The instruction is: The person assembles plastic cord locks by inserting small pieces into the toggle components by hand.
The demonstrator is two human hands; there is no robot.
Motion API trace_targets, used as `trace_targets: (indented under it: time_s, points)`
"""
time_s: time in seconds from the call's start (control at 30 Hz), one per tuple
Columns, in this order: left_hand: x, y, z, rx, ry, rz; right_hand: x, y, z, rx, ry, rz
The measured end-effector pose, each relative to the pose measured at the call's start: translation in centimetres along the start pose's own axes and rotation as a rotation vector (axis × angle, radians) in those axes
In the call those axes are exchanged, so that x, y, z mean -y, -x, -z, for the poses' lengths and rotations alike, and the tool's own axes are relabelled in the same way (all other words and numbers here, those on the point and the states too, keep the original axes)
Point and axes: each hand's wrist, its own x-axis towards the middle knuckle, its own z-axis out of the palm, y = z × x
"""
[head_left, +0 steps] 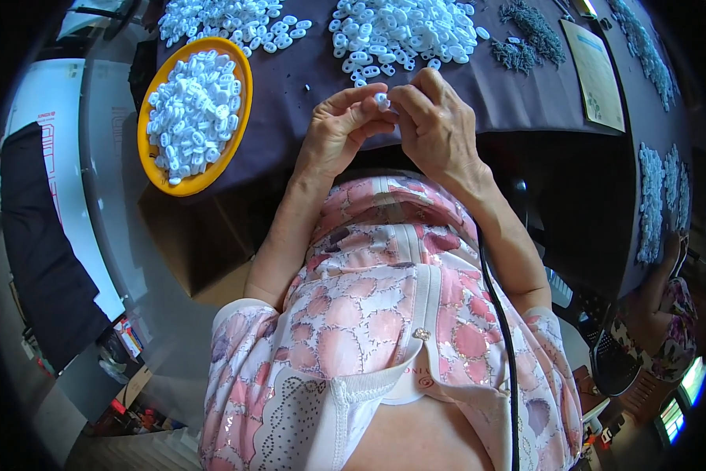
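Close to the table's front edge, my left hand (339, 132) pinches a small white plastic piece (382, 100) between thumb and forefinger. My right hand (441, 125) meets it from the other side, fingers closed together against the piece; whatever they grip is hidden. Just beyond both hands lies a large heap of white oval plastic pieces (404, 35), which show dark holes. More of these oval pieces fill a yellow oval tray (144, 129) to the left of my left hand.
A second white heap (219, 20) lies at the far left of the dark tablecloth (290, 59). Small grey pieces (533, 35) are piled to the right, beside a tan sheet (594, 74). Another person (659, 314) sits at the right near further piles. A black cord (498, 314) runs down my front.
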Motion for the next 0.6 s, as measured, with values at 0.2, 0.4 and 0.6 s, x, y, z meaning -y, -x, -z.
trace_targets:
  time_s: [0.2,0.4,0.6]
  points:
    - [-0.23,-0.12,-0.15,-0.042,-0.006,0.057,0.10,-0.21,0.09,0.034,0.045,0.019]
    - [-0.22,-0.25,-0.64,-0.134,-0.066,0.077,-0.01,-0.44,0.09,0.087,0.096,0.043]
    - [-0.37,-0.36,-0.58,-0.145,-0.137,0.133,-0.68,-0.39,-0.19,0.127,0.116,0.062]
